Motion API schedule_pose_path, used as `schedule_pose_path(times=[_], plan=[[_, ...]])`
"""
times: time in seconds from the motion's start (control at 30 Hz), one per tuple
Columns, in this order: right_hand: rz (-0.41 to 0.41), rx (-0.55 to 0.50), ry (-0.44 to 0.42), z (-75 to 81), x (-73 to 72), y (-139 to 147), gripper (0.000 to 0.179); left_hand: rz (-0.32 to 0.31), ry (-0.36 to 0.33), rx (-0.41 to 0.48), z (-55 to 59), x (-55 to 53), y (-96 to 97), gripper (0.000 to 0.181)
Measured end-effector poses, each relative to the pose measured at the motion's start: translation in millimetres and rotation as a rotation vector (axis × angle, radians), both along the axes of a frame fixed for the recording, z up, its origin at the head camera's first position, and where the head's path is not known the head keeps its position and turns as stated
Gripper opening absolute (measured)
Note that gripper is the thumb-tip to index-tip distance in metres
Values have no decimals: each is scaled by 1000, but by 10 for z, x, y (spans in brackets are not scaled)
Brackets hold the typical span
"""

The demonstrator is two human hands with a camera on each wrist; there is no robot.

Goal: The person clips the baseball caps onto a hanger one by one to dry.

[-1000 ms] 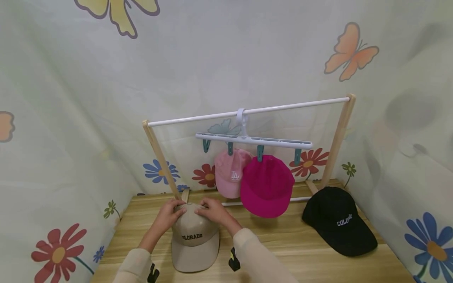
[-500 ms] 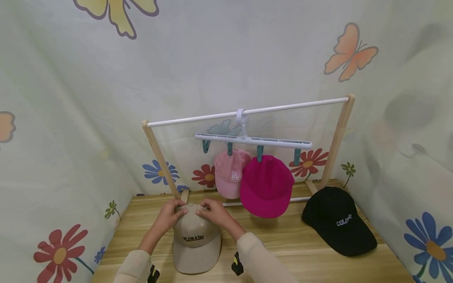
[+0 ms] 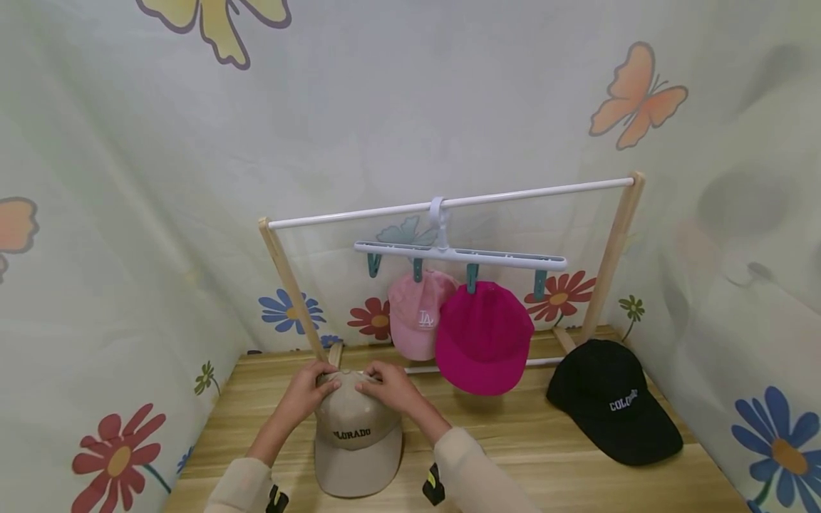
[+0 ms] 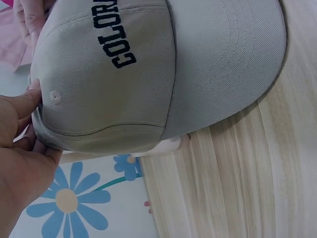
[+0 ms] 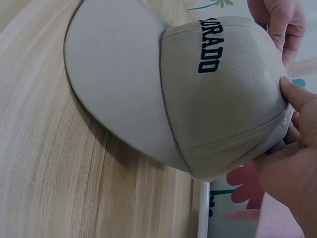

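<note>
A beige baseball cap with dark COLORADO lettering is held at the top of its crown by both hands, its brim towards the person. My left hand pinches the crown's left side, thumb in front and fingers behind. On the right side of the crown, my right hand grips in the same way. Both wrist views show the thumbs on the cap's cloth and the fingers curled behind it. What lies behind the crown is hidden.
A white clip hanger hangs from the rack's rod. A pink cap and a magenta cap hang from its green clips; the outer clips hold nothing. A black cap lies on the wooden table at the right.
The beige cap and both hands have shifted very slightly to the right and towards the person. Both hands keep their grip; the hanging caps and the black cap stay in place.
</note>
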State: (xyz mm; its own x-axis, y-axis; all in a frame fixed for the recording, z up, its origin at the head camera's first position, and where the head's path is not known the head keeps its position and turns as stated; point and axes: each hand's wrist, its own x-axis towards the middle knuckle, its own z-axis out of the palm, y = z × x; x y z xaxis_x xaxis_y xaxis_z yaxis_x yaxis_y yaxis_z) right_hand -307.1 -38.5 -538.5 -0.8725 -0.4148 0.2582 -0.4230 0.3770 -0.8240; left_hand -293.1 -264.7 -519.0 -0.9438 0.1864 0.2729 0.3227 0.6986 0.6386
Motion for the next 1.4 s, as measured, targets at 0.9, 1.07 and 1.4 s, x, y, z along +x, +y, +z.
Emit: schedule_pose_path(times=[0.9, 1.07, 1.4], plan=[[-28, -13, -26, 237, 134, 81, 14, 12, 10, 34, 186, 115, 82, 19], [-31, -11, 0, 301, 160, 96, 13, 10, 52, 21, 250, 139, 103, 20], [-40, -25, 19, 380, 176, 162, 13, 7, 76, 12, 321, 136, 151, 21]])
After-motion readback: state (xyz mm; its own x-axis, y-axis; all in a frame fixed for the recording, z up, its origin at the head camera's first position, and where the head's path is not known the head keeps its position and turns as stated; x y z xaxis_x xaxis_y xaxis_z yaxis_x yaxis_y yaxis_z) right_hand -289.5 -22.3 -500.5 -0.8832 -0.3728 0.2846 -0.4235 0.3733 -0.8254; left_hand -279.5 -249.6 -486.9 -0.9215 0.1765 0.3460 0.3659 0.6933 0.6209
